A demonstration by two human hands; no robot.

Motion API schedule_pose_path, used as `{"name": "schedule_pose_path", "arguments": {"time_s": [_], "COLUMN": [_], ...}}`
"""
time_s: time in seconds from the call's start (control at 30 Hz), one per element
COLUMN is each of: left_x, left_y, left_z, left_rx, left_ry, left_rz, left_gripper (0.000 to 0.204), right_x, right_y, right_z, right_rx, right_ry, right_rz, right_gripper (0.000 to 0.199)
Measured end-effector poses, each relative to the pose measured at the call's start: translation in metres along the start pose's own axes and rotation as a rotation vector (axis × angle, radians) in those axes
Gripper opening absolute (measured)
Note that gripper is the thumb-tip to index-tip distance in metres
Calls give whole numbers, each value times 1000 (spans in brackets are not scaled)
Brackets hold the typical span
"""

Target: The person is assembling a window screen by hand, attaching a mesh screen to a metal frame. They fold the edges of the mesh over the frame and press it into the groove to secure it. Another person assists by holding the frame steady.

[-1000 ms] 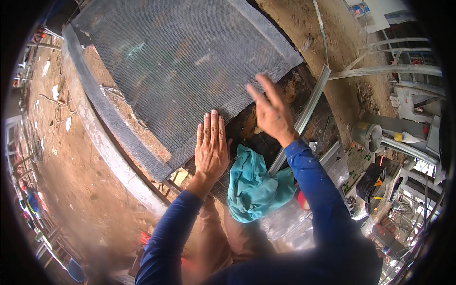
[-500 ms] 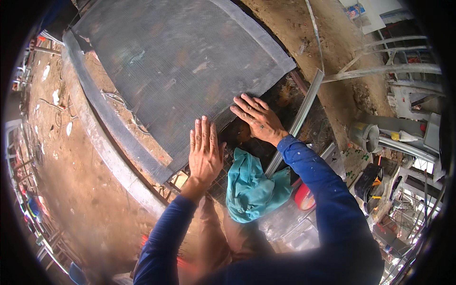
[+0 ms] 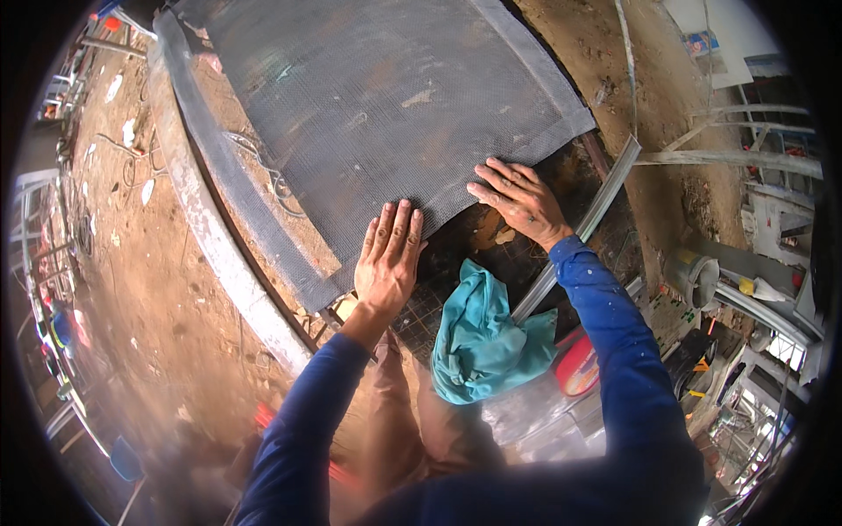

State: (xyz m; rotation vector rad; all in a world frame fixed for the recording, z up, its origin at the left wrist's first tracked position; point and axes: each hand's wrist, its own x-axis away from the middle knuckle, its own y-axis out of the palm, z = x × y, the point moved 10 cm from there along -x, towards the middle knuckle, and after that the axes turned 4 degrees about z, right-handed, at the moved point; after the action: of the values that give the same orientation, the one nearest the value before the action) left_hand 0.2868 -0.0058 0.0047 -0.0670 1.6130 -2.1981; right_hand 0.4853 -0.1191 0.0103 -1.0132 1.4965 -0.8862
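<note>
A large grey wire mesh sheet lies flat over a dark metal frame. My left hand rests palm down, fingers together, on the sheet's near edge. Palm down with fingers spread, my right hand lies at the sheet's near right corner, over the dark grid below. Neither hand holds anything. A crumpled teal cloth sits between my forearms, just below the hands.
A pale curved beam runs along the mesh's left side over brown dirt ground. A grey metal bar slants by my right wrist. A red container, a grey bucket and metal railings crowd the right.
My right hand has come down from the air onto the mesh's near right corner. My left hand has stayed flat on the near edge, shifting slightly.
</note>
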Motion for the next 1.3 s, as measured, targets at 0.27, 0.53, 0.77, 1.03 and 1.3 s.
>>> {"name": "schedule_pose_path", "arguments": {"time_s": [0.27, 0.53, 0.77, 1.03, 1.3], "left_x": [3, 3, 54, 203, 196], "left_y": [-7, -3, -88, -80, -93], "left_z": [-4, -4, -29, -172, -144], "left_rx": [39, 24, 89, 552, 602], "left_ry": [-16, -33, -216, -1243, -1312], "left_rz": [20, 48, 165, 415, 449], "left_gripper": [62, 66, 70, 60, 51], "right_x": [-22, -27, -28, -37, -41], "right_y": [-11, -2, -12, -22, -33], "right_z": [-2, 6, 3, -7, -17], "right_rx": [-76, -121, -201, -152, -107], "right_ry": [19, -68, -51, -53, -110], "right_rz": [0, 11, 67, -109, -100], "right_gripper": [51, 53, 51, 52, 48]}}
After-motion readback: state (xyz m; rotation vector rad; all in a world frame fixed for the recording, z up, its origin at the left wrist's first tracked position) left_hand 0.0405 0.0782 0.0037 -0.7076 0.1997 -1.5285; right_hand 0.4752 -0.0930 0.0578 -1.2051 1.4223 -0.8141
